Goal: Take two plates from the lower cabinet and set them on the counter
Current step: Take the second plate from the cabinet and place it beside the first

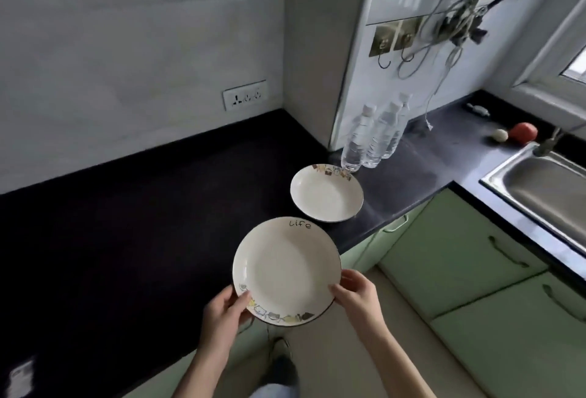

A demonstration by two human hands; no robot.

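A white plate [287, 271] with the word "life" and a cartoon border is held over the front edge of the black counter [126, 223]. My left hand [223, 313] grips its near left rim, thumb on top. My right hand [356, 293] grips its near right rim. A second white plate [326, 193] with the same border lies flat on the counter just beyond, near the corner.
Three water bottles [374, 137] stand behind the far plate. A steel sink [539, 182] is at right, with a red ball [524, 133] and a small pale ball [499, 135] behind it. Green cabinet doors [453, 258] run below. Cables hang from the wall.
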